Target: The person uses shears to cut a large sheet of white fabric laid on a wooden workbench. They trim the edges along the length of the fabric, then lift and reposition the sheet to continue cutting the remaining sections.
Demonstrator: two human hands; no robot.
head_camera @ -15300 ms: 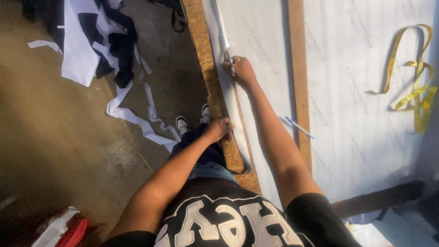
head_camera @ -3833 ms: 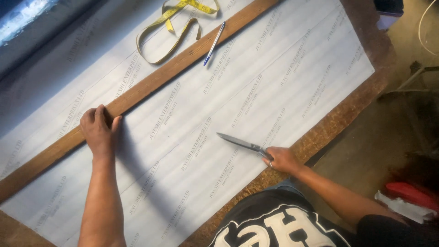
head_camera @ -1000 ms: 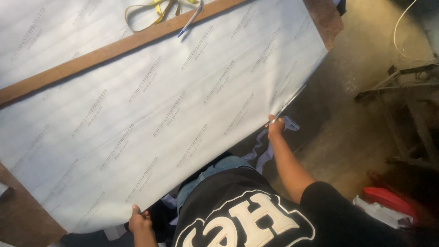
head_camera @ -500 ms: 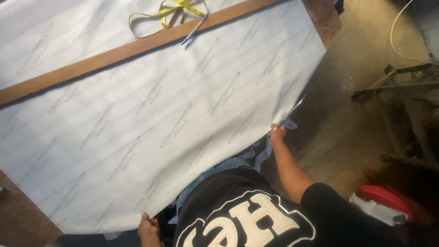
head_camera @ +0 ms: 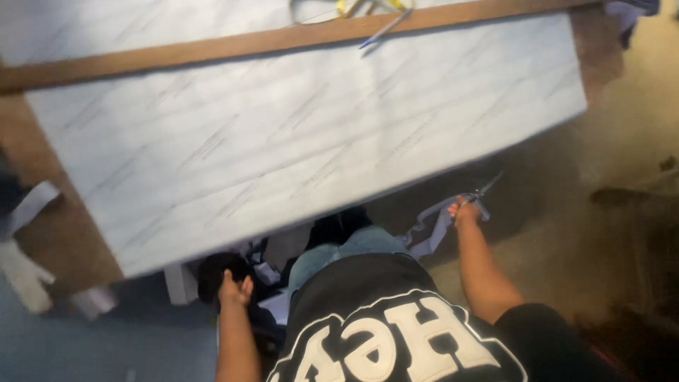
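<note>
A large white printed sheet (head_camera: 297,134) covers a table and overhangs its near edge. A long wooden straightedge (head_camera: 233,46) lies across the sheet's far part. My right hand (head_camera: 465,211) hangs below the sheet's edge, shut on a pair of scissors (head_camera: 482,192) that point up and right. My left hand (head_camera: 233,288) is low at my left side, fingers apart, holding nothing and clear of the sheet. The frame is blurred.
A yellow tape measure (head_camera: 368,6) and a pen (head_camera: 385,28) lie by the straightedge at the top. White offcut strips (head_camera: 431,230) hang near my right hand, more scraps (head_camera: 25,265) lie on the floor at left. The brown table edge (head_camera: 49,219) shows at left.
Both hands have let go of the sheet's near edge and dropped away from it. The sheet has settled flat. The view has swung toward the left.
</note>
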